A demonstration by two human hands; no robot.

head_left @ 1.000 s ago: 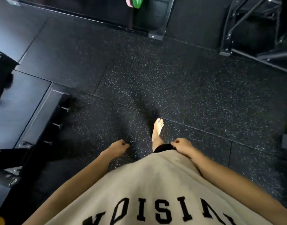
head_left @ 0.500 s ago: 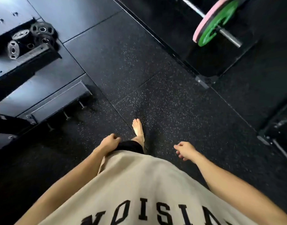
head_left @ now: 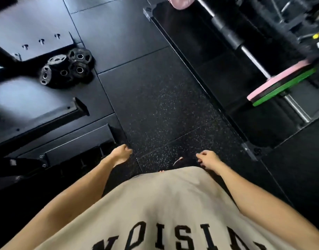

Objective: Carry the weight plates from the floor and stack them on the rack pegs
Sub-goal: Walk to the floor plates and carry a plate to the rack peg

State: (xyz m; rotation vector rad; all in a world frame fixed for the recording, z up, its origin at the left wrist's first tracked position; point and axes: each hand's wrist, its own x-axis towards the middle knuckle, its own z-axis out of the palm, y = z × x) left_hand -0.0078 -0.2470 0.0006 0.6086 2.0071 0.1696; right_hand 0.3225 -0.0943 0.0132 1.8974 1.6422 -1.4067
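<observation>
Floor: black rubber tiles [head_left: 160, 98], matte, flecked w/ white specks, seams running between squares.
Plates: cluster of small round black weight plates [head_left: 66, 69], approx. 5, cast w/ grip cut-outs & bright metal centre holes; they lie overlapping on the floor at upper left, beside a dark metal frame [head_left: 39, 112].
Frame: flat black steel panels, bolt heads showing, a row of short pegs [head_left: 41, 41] on the panel just behind the plates.
Barbell: chrome bar [head_left: 254, 60] at right on a dark platform, carrying a pink disc & a green disc [head_left: 281, 85] pressed together; edges blurred.
Shirt: beige cotton tee [head_left: 164, 204], black block lettering across the chest.
L hand: left hand [head_left: 121, 153] hangs at the hip, arm bare & nearly straight, fingers loosely curled, holding nothing.
R hand: right hand [head_left: 208, 159] out from the shirt hem, wrist slightly bent, fingers loosely curled, nothing in it.
Plates vs hands: plates sit well apart from both hands, ahead & to the left; nearer the L hand than the R.
</observation>
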